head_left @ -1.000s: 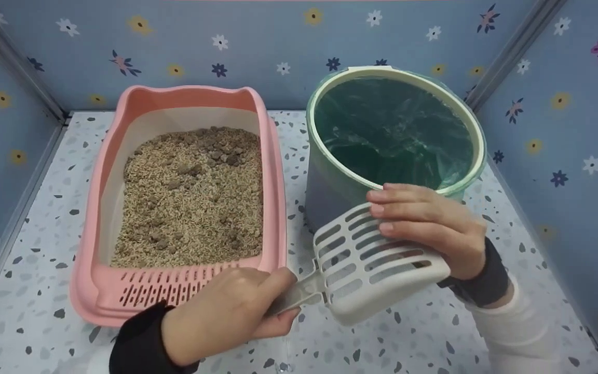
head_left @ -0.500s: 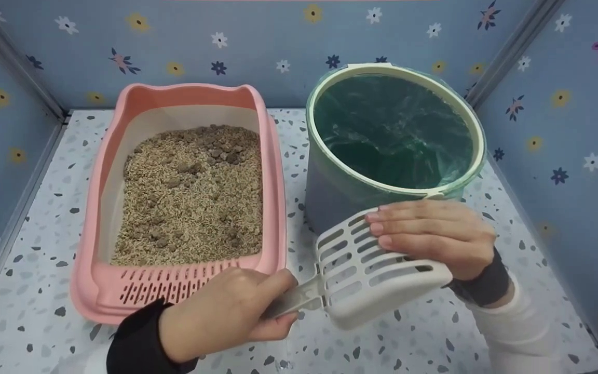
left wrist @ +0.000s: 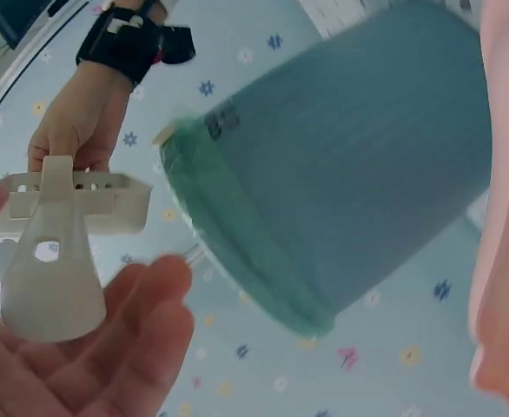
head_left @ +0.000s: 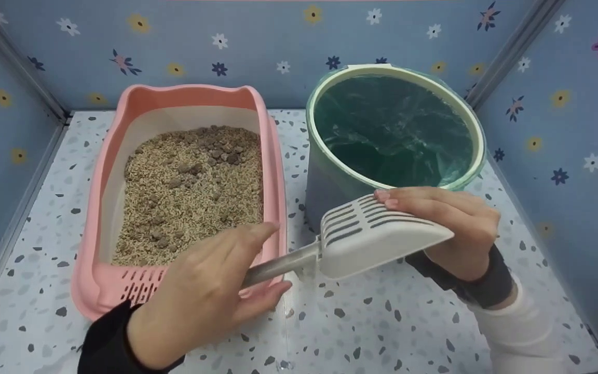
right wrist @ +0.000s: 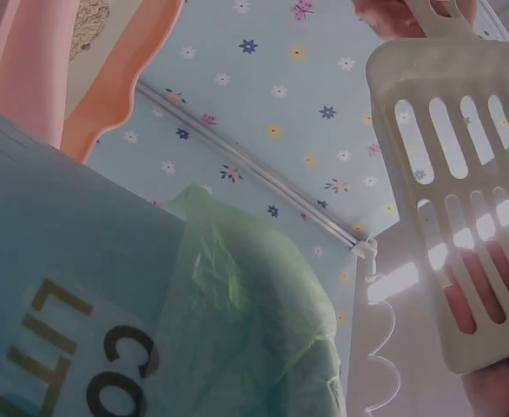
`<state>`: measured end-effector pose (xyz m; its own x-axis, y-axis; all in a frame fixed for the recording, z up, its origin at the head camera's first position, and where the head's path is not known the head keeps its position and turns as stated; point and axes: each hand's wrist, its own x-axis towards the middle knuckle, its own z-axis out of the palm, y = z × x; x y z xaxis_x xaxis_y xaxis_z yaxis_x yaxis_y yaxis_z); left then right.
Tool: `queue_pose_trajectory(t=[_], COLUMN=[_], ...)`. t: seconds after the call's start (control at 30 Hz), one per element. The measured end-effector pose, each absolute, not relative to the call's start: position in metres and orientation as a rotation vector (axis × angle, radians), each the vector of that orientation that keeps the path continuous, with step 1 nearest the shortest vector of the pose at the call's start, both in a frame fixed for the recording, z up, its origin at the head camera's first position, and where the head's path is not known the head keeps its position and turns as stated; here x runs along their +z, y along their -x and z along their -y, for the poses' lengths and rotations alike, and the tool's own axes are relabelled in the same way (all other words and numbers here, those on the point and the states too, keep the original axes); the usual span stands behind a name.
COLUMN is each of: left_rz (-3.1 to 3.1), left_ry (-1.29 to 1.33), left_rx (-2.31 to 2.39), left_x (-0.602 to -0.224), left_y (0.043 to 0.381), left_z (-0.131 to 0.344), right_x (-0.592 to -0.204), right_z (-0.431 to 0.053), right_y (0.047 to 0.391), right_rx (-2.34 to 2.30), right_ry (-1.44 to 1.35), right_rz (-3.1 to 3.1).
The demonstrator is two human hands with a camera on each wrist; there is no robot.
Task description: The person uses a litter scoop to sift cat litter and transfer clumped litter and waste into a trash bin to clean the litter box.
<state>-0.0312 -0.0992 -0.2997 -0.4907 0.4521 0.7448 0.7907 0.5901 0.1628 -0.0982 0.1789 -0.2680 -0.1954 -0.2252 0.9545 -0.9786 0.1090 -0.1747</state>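
A white litter scoop (head_left: 382, 246) with a slotted head is held in the air in front of the bin, its slots tilted away from me. My right hand (head_left: 449, 221) grips the head at its far edge. In the right wrist view, fingers (right wrist: 476, 300) show through the slots of the scoop (right wrist: 402, 74). My left hand (head_left: 200, 288) is loosened around the handle (head_left: 281, 265), thumb and fingers spread apart. The left wrist view has the handle's wide end (left wrist: 50, 300) over the loosely bent fingers of that hand (left wrist: 107, 365).
On the left stands a pink litter box (head_left: 278, 182) containing pelleted litter (head_left: 190, 202) with dark clumps. A bin (head_left: 325, 192) with a green liner (head_left: 392, 130) stands at the right, behind the scoop. Flower-patterned walls (head_left: 257, 31) enclose the back and sides of the speckled surface (head_left: 330, 337).
The scoop has turned over about its handle, so its side wall now faces me. My left hand has loosened from its grip on the handle. The right hand has rolled with the head.
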Motion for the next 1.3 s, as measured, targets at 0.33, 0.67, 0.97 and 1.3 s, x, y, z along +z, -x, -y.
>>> queue_pose_trajectory(t=[0.33, 0.67, 0.97, 1.3], left_rz=[1.967, 1.844, 1.944, 2.063], left_ry=[0.811, 0.63, 0.654, 0.79], left_rx=[-0.19, 0.221, 0.275, 0.169], left_x=[-0.293, -0.29, -0.291, -0.301], left_y=[0.036, 0.045, 0.056, 0.056], left_z=[0.1, 0.099, 0.101, 0.104], right_x=[-0.28, -0.279, -0.284, -0.287], right_z=[-0.187, -0.183, -0.183, -0.184], right_y=[0.102, 0.098, 0.099, 0.1], right_rx=[1.143, 1.328, 1.521, 1.683], right_ry=[-0.916, -0.887, -0.89, -0.975], right_rz=[1.811, 2.071, 2.253, 2.296])
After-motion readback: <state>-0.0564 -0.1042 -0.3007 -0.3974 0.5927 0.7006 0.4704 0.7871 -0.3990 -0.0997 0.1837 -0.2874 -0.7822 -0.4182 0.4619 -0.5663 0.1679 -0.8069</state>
